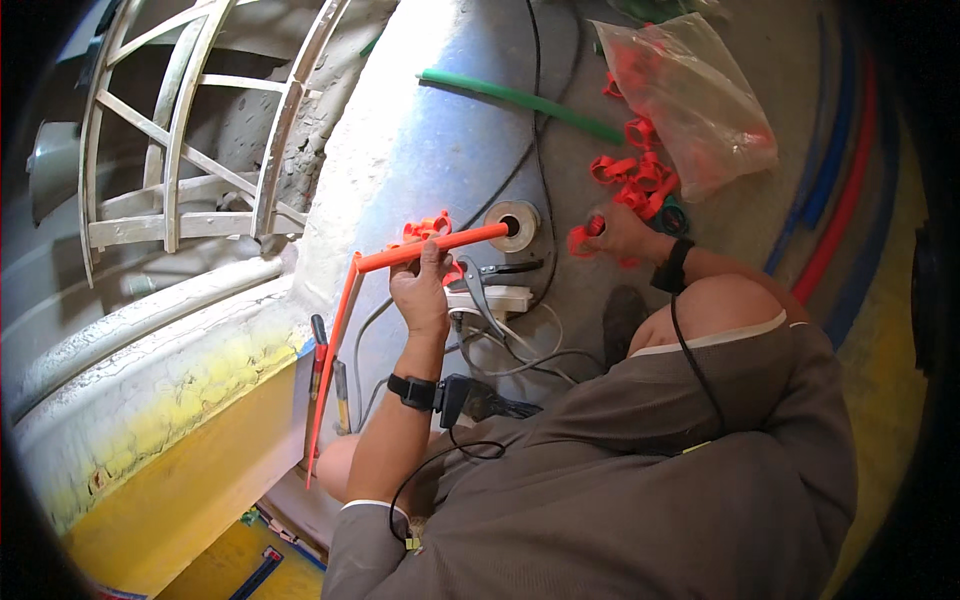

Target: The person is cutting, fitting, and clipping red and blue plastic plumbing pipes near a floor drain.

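Red pipe — pinched shut in left hand, thumb in front; free end right of grip. Right hand, farther right, curled round at least 1 red clip. Judgement: pinching nearer that end should limit wobble.

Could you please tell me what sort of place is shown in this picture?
Probably a building or repair site, though the picture alone cannot confirm it. Three things suggest this: an orange-red pipe, a green pipe and a heap of red plastic fittings.
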A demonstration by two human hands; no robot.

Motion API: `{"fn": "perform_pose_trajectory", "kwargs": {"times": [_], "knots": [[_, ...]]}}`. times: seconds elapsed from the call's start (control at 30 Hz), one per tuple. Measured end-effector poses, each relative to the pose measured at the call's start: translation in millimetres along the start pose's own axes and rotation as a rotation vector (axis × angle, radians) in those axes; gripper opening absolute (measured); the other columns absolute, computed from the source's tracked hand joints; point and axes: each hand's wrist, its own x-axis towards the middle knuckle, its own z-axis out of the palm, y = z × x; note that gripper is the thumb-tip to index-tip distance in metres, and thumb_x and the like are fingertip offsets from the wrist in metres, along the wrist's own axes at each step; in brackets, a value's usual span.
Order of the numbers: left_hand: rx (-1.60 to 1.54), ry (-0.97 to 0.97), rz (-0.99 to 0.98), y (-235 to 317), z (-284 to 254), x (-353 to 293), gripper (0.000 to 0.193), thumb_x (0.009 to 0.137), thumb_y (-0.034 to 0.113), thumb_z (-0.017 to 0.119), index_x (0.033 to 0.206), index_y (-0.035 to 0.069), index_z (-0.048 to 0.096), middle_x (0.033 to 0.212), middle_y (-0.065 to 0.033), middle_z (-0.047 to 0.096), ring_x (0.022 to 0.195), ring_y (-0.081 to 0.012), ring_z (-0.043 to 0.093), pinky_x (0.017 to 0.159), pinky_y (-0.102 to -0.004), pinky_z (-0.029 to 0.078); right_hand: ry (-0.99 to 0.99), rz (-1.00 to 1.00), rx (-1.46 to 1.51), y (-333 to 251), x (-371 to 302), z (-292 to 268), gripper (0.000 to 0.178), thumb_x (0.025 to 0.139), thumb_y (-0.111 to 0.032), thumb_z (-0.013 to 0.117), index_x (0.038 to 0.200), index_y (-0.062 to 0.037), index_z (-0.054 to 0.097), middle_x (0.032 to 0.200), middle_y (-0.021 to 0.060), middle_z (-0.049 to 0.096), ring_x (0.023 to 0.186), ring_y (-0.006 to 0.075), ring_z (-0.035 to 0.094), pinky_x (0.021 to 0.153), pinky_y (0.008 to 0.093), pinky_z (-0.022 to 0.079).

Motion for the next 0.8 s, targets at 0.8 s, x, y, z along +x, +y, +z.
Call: {"fn": "perform_pose_trajectory", "kwargs": {"times": [0.8], "knots": [[0.334,-0.173,0.135,-26.9,20.8,1.2,0.019,0.089,0.014,0.065,0.099,-0.001,0.06,0.086,-0.0066,0.065,0.078,-0.0135,0.063,0.07,-0.0248,0.05,-0.087,-0.18,-0.016,21.2,3.1,17.9,0.033,0.081,-0.025,0.07,0.1,0.0021,0.066,0.084,0.0101,0.065,0.079,0.0133,0.063,0.062,0.0288,0.05]]}}
